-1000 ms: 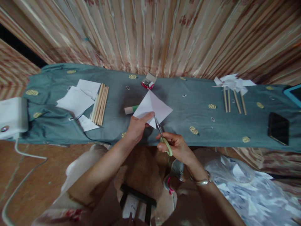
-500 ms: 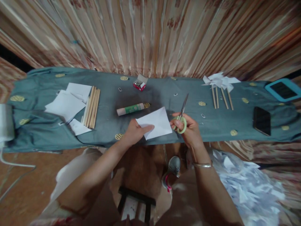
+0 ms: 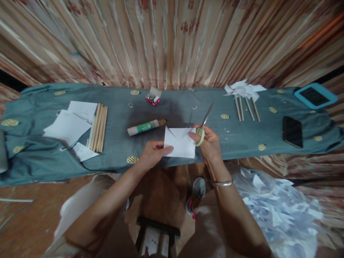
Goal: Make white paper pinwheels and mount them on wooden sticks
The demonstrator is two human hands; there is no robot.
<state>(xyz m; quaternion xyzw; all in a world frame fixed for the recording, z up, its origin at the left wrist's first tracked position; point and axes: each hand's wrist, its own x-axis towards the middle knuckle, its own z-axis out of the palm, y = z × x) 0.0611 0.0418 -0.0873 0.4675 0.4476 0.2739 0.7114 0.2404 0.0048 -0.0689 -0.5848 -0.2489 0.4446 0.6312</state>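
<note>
From the paper sheet [image 3: 180,147], bare cloth [image 3: 178,109] leaves a lane at 12 o'clock to the curtain [image 3: 166,46]. The glue stick [image 3: 143,127] blocks 10 o'clock, the red box [image 3: 153,100] 11, the scissors [image 3: 205,118] 1, the pinwheels [image 3: 245,89] 2.

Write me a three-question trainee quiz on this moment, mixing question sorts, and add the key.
1. Which thing is in the right hand?
A) phone
B) scissors
C) glue stick

2. True or false: the left hand is holding a wooden stick.

3. Fill in the missing word, "open" or "closed": the small red box on the cloth stands ____.

Key: 1 B; 2 false, it holds white paper; 3 open.
</note>
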